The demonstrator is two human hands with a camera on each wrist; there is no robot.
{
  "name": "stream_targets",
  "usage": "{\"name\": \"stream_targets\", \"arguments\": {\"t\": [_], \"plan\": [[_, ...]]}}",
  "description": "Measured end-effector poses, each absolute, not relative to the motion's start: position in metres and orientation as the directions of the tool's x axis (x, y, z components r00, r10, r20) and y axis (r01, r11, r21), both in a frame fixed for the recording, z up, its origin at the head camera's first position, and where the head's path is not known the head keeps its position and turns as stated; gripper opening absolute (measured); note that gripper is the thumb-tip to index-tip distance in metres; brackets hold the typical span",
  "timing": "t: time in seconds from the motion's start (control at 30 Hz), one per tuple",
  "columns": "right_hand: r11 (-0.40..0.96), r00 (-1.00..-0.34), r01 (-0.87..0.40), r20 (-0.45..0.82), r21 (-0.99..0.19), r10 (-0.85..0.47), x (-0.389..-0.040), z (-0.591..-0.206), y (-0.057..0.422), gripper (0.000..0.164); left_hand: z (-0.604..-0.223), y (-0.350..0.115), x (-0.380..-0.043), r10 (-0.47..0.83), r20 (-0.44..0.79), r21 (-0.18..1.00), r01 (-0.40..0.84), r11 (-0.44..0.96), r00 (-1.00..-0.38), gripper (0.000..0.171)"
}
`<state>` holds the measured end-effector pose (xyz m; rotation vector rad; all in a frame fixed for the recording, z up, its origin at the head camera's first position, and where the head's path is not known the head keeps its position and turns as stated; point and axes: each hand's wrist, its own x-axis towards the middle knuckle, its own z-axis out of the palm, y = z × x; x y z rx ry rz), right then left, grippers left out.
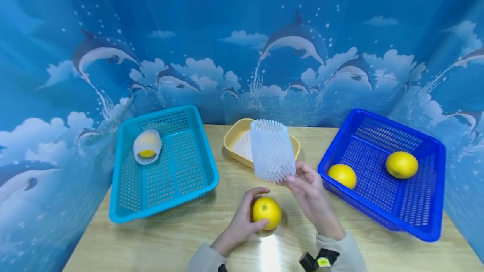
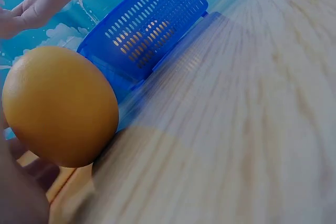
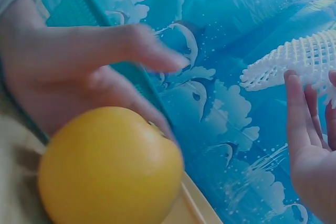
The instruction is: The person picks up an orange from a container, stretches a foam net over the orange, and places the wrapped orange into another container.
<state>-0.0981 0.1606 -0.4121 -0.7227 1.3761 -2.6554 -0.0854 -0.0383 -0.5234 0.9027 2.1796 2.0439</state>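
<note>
Near the front of the table, my left hand [image 1: 242, 217] curves its thumb and fingers around a yellow orange [image 1: 267, 213]. The same orange [image 3: 113, 169] looms large in the right wrist view, with the left hand [image 3: 79, 61] behind and above it. My right hand [image 1: 308, 190] pinches the lower edge of a white foam net sleeve [image 1: 273, 150] between thumb and fingers. Held up off the table, the sleeve hangs in front of the yellow basket and hides part of it. In the right wrist view, fingertips touch the net's underside.
A teal basket [image 1: 204, 154] at left holds an orange in a foam net [image 1: 148, 146]. At right, a blue basket [image 1: 378, 217] contains two bare oranges [image 1: 402, 165]. Behind the hands stands a small yellow basket [image 1: 228, 139] with white netting inside. A dolphin-print curtain [image 1: 211, 20] backs the table.
</note>
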Motion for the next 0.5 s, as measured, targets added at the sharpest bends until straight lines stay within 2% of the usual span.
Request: {"name": "stream_targets", "arguments": {"t": [0.13, 0.27, 0.4, 0.5], "plan": [[-0.613, -0.863, -0.145, 0.402, -0.777, -0.305, -0.092, -0.418, 0.159, 0.034, -0.514, -0.043, -0.088, 0.293, 0.417, 0.903, 0.428, -0.031, -0.86, 0.045], [-0.598, -0.859, -0.126, 0.389, -0.792, -0.333, -0.087, -0.422, 0.159, 0.034, -0.494, -0.047, -0.087, 0.157, 0.463, 0.883, 0.47, 0.008, -0.872, 0.033], [-0.572, -0.837, -0.128, 0.397, -0.81, -0.375, -0.081, -0.427, 0.158, 0.032, -0.472, -0.049, -0.083, 0.104, 0.409, 0.911, 0.412, 0.005, -0.906, 0.027], [-0.563, -0.803, -0.154, 0.435, -0.812, -0.408, -0.079, -0.429, 0.158, 0.025, -0.456, -0.049, -0.079, 0.149, 0.311, 0.95, 0.303, -0.076, -0.938, 0.034]]}}
